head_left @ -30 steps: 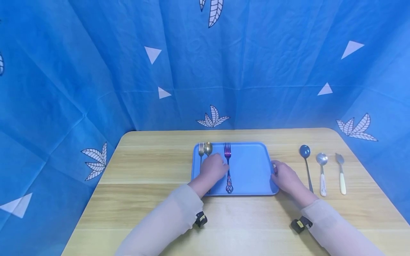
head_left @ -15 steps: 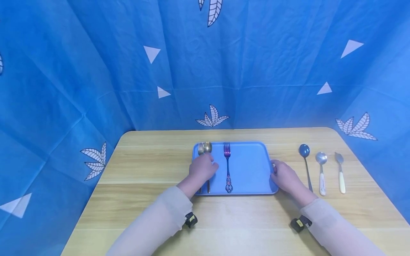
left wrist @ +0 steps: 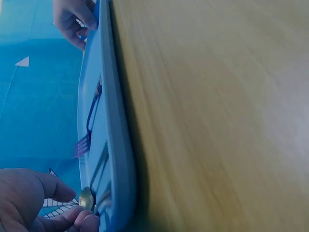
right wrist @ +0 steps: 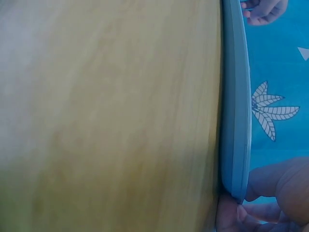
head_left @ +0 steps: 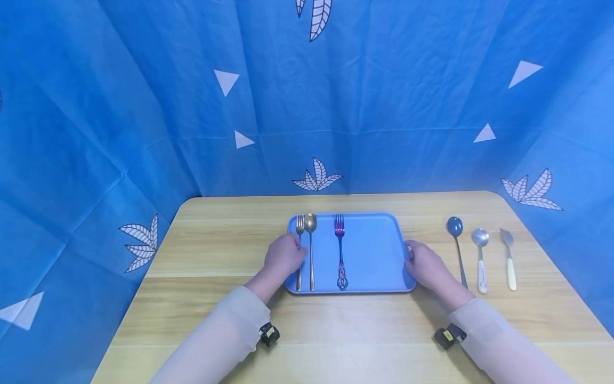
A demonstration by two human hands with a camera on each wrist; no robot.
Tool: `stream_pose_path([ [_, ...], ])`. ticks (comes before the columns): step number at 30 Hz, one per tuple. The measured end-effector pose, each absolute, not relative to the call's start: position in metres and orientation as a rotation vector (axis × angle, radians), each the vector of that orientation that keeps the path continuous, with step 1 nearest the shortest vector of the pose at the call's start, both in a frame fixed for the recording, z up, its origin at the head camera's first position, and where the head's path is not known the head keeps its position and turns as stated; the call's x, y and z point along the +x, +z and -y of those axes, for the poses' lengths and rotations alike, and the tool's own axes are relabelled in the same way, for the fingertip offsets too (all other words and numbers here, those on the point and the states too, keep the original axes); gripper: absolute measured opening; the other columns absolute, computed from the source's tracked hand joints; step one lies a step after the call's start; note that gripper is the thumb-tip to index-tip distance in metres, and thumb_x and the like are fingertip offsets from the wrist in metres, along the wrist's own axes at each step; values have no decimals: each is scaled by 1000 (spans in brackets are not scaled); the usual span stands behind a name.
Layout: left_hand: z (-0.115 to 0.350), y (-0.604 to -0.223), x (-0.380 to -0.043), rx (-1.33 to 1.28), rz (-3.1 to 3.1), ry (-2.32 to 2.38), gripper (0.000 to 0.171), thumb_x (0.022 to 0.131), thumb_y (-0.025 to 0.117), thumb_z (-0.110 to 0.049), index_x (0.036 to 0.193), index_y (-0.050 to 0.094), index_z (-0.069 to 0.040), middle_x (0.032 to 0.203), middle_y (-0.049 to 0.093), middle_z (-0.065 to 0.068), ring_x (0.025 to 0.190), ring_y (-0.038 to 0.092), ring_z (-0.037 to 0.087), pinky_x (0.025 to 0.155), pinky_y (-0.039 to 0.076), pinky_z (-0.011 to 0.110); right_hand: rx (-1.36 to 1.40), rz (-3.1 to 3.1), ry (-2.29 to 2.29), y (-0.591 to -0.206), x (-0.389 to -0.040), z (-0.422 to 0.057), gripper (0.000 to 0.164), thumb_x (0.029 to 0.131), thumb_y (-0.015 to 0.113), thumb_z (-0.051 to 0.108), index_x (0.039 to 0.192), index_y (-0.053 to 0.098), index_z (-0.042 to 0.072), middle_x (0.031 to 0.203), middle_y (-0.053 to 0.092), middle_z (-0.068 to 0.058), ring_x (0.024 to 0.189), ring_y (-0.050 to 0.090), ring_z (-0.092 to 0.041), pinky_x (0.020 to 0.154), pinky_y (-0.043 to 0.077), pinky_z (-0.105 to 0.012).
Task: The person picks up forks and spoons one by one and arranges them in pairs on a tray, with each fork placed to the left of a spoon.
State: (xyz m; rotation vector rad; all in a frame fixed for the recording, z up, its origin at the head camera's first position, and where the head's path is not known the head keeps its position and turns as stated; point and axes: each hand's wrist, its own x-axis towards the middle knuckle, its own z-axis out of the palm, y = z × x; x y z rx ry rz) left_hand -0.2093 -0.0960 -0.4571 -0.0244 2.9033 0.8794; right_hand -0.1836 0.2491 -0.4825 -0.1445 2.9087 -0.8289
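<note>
A blue rectangular tray [head_left: 374,250] lies on the wooden table. Along its left side are a slim metal fork [head_left: 300,223] and a gold spoon [head_left: 310,223], side by side. A purple fork [head_left: 339,228] with an ornate handle lies right of them. My left hand [head_left: 283,254] is at the tray's left rim and covers part of the slim fork's handle. In the left wrist view its thumb [left wrist: 57,188] stands apart from the fingers, which are near the rim. My right hand [head_left: 427,265] grips the tray's right rim, thumb on the inner side, fingers [right wrist: 227,215] low at the edge.
To the right on the table lie a dark long-handled spoon [head_left: 455,226], a spoon with a white handle [head_left: 482,274] and a cutlery piece with a cream handle [head_left: 511,273]. A blue patterned cloth [head_left: 307,106] hangs behind the table.
My left hand has moved left across the tray, from between the gold spoon and the purple fork to the left rim. The right hand has stayed on the right rim.
</note>
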Motion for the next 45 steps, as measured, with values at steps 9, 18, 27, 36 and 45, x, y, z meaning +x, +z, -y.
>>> stream_pose_path([
  [9, 106, -463, -210, -64, -2913, 931, 23, 92, 64, -19, 108, 64, -2, 97, 66, 9, 84, 61, 23, 73, 53, 36, -144, -2907, -829, -483, -183, -248, 57, 84, 61, -1, 135, 42, -19, 89, 63, -17, 79, 62, -28, 72, 55, -46],
  [18, 113, -465, -213, -92, -2927, 907, 26, 91, 66, -19, 109, 63, 0, 96, 66, 11, 83, 61, 25, 73, 53, 38, -160, -2924, -814, -483, -183, -249, 56, 84, 61, -1, 135, 42, -19, 88, 63, -16, 79, 62, -29, 73, 55, -47],
  [27, 118, -467, -213, -150, -2878, 922, 17, 94, 62, -18, 97, 56, -3, 84, 57, 9, 71, 55, 22, 59, 45, 31, -158, -2921, -813, -483, -183, -249, 57, 85, 61, -1, 135, 42, -19, 87, 62, -16, 78, 61, -28, 71, 54, -45],
  [36, 118, -471, -214, -185, -2831, 913, 13, 92, 62, -15, 84, 57, -6, 81, 56, 9, 65, 54, 21, 55, 43, 31, -159, -2918, -828, -484, -183, -249, 57, 85, 61, -1, 135, 42, -19, 86, 62, -14, 76, 60, -26, 69, 54, -43],
  [45, 119, -473, -216, -175, -2824, 888, 15, 90, 62, -12, 76, 55, -9, 73, 55, 6, 61, 51, 19, 54, 42, 31, -163, -2918, -828, -483, -183, -249, 57, 84, 61, -1, 135, 42, -19, 84, 62, -13, 75, 60, -25, 70, 54, -44],
])
